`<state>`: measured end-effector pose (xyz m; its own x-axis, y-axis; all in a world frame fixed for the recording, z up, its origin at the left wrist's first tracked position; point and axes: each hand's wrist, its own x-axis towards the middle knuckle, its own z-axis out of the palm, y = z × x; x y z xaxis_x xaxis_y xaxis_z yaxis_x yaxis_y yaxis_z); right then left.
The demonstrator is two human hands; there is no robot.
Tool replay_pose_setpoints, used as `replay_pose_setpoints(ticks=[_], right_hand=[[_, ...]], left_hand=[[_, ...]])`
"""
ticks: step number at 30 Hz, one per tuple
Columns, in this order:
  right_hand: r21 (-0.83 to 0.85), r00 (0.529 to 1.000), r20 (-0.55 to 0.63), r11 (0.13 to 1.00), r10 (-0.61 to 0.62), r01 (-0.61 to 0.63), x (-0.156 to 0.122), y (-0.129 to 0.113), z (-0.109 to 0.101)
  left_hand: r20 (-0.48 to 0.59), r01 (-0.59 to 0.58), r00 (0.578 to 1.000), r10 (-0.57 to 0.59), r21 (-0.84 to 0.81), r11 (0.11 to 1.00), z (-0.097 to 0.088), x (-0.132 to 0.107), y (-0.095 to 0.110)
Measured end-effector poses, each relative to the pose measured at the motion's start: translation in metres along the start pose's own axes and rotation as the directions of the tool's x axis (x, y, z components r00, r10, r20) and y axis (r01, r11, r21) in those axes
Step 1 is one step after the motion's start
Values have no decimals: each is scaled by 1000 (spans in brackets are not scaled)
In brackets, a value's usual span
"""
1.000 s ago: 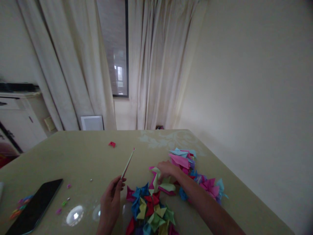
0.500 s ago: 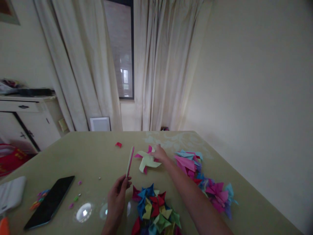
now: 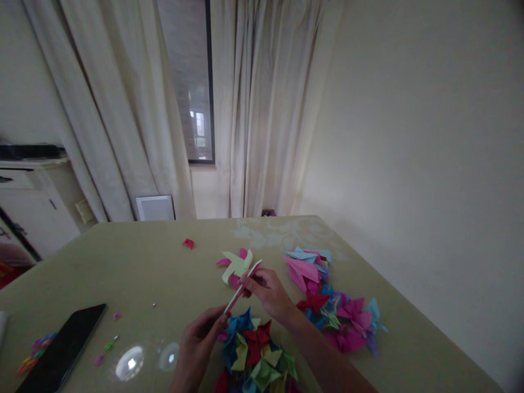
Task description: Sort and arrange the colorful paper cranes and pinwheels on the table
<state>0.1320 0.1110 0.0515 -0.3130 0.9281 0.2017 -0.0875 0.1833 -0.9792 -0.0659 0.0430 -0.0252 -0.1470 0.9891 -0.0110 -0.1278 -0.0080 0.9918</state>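
A thin stick (image 3: pixel 236 296), pale green along one side and pink along the other, slants up to the right between my hands. My left hand (image 3: pixel 200 339) pinches its lower end. Near the upper end, the fingers of my right hand (image 3: pixel 266 290) are closed on it. Just beyond the right hand lies a pale green and pink paper pinwheel (image 3: pixel 236 265), flat on the table; the stick's tip overlaps it in view. Below the hands sits a heap of folded paper pieces (image 3: pixel 258 355) in red, blue, yellow and green.
On the table (image 3: pixel 143 262), pink and blue paper pieces (image 3: pixel 305 271) and more folded paper shapes (image 3: pixel 347 322) lie to the right. A small red paper piece (image 3: pixel 188 243) is farther back. A black phone (image 3: pixel 65 346) and small coloured bits (image 3: pixel 109 345) lie left.
My right hand has left the pinwheel, come back toward me and closed on the stick's upper part. The stick has tilted from near upright to the right. The view has turned slightly right.
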Motion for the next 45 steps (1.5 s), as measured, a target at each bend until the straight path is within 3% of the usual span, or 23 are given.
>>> replay_pose_setpoints(ticks=[6,10,14,19,25,29,34,40,45], right_hand=[[205,975,-208,978,78,-35,-10,16,-16],[304,964,-228,951,138,-64,-14,30,-28],[357,958,-229,930,172,-81,-21,31,-36],[370,971,-152,922,182,-115,-30,33,-34],[278,986,-32,949,165,-150,-41,26,-41],[164,978,-138,977,157,-133,-63,7,-69],[-1,955,-190,973,228,-232,-99,-9,-96],[-165,940,-226,940,258,-298,-109,8,-81],[-216,940,-269,938,211,-272,-105,17,-71]], left_hand=[[-111,15,994,-19,-36,999,-2,0,9],[-109,130,981,-158,-224,966,2,0,7],[-24,238,962,-271,-406,882,3,0,2],[-8,301,942,-336,-425,854,5,-2,0],[7,244,967,-254,-296,923,6,-3,-3],[-77,187,975,-210,-232,954,2,0,-3],[-127,167,971,-203,-250,954,1,4,-5],[-99,176,974,-205,-245,953,3,2,-11],[-108,172,972,-207,-270,947,3,3,-8]])
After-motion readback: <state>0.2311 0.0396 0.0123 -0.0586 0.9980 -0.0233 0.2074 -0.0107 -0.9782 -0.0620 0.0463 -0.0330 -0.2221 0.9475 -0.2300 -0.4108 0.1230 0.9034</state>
